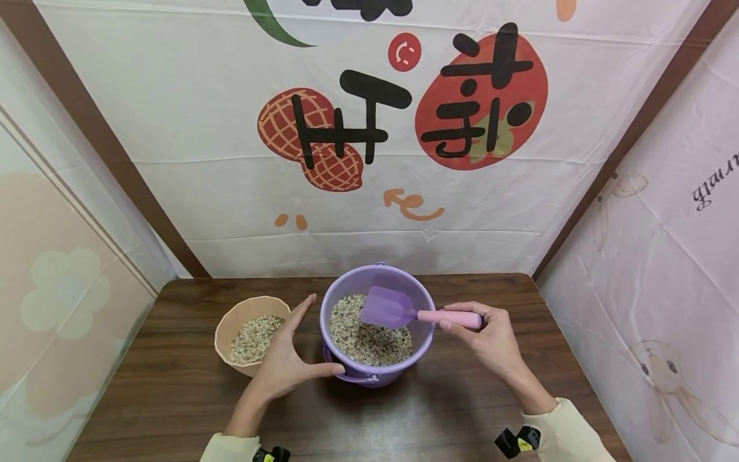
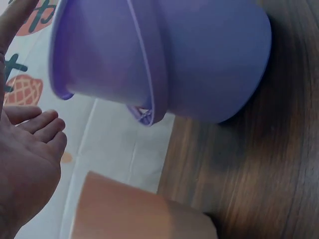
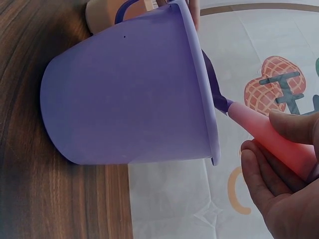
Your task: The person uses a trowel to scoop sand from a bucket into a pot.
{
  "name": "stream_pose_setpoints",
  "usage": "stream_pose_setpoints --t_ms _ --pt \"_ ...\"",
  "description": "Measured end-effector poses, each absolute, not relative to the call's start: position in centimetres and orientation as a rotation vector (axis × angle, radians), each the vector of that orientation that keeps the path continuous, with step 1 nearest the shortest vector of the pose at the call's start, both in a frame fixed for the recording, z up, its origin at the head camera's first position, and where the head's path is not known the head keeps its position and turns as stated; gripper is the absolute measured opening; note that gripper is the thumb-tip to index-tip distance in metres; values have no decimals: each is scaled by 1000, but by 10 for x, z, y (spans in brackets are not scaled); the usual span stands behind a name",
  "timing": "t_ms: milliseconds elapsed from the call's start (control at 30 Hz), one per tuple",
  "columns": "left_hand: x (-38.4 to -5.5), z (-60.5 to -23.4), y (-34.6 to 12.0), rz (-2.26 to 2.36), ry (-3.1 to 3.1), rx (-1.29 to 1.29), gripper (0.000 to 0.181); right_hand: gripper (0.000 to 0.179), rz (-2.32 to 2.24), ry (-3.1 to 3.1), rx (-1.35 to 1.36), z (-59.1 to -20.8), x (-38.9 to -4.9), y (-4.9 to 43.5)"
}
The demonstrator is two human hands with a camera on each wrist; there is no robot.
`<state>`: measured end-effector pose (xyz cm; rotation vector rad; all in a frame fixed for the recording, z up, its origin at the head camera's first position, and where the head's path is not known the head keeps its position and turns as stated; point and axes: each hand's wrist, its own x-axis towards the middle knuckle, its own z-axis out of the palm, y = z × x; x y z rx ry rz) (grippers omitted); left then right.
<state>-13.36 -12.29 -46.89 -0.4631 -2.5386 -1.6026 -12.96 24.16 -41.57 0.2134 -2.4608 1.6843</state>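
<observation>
A purple bucket (image 1: 378,378) partly filled with speckled grain-like bits (image 1: 369,343) stands on the table. My right hand (image 1: 491,340) grips the pink handle of a toy shovel (image 1: 388,308), whose purple blade hangs over the bucket's mouth. In the right wrist view, the thumb lies along that handle (image 3: 271,137) with fingers beneath. My left hand (image 1: 283,366) has thumb and fingers spread wide, between the bucket and a peach-coloured bowl (image 1: 222,346). Its thumb tip is right at the bucket's rim; the fingers overlap the bowl's edge in the head view. The bowl holds similar grain-like bits.
The dark wooden table (image 1: 179,398) ends at a white printed cloth wall (image 1: 231,199) behind the bucket. More printed cloth hangs at both sides. The bucket's purple bail handle (image 2: 149,59) is folded down along its side, facing my left hand.
</observation>
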Motion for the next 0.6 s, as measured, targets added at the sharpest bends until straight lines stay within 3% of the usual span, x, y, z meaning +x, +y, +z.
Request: stream_pose_setpoints --t_ms 600 --pt "-139 -480 -109 -1670 -2509 -503 134 31 1656 -2462 228 -417 -131 240"
